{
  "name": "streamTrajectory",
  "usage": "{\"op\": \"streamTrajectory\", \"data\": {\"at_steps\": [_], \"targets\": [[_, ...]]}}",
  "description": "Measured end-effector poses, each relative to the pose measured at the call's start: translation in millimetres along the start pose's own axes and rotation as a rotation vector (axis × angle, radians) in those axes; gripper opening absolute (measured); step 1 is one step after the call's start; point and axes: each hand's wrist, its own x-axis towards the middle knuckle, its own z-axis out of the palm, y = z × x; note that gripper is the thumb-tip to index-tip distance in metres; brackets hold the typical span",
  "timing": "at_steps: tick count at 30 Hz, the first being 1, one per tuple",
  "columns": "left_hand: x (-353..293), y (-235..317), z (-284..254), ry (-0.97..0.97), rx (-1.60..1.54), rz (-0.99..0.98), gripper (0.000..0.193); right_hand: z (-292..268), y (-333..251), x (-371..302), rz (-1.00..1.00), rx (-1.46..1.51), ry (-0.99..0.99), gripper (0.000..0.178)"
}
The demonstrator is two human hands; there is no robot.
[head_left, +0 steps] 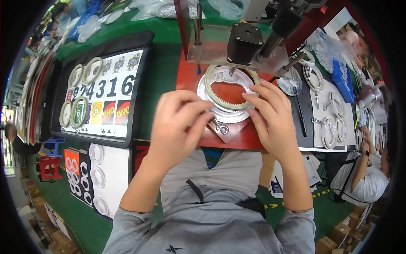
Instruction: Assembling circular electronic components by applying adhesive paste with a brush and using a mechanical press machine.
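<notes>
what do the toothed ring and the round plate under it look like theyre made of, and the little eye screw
The toothed ring looks like cream moulded plastic, matte, with fine inner teeth. The round plate beneath seems white plastic or painted metal, smooth with a slight sheen; hard to tell which. The eye screw by the left hand looks like bright plated metal, silvery and reflective.

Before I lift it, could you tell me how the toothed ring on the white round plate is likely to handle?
The toothed ring looks thin and open in the middle, so probably light and fairly stiff. Lying flat on the white round plate, it should slide rather than roll. The right hand touches its edge; fine inner teeth may be delicate.
</notes>
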Motion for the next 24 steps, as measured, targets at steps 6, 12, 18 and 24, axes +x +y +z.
{"op": "streamTrajectory", "data": {"at_steps": [6, 12, 18, 24], "targets": [[17.1, 8.2, 20.4, -0.094, 0.010, 0.116, 0.017, 11.1, 9.3, 1.4, -0.038, 0.016, -0.042, 0.023], [27.9, 4.6, 19.4, -0.160, 0.067, 0.179, 0.015, 13.5, 15.4, 3.1, -0.078, 0.045, -0.021, 0.025], [36.0, 4.7, 0.0, -0.320, -0.065, 0.080, 0.013, 13.8, 20.7, 1.2, -0.077, 0.110, -0.026, 0.025], [28.7, 2.5, -12.4, -0.368, -0.075, 0.051, 0.012, 17.8, 4.0, 1.1, -0.083, 0.061, 0.008, 0.026]]}}
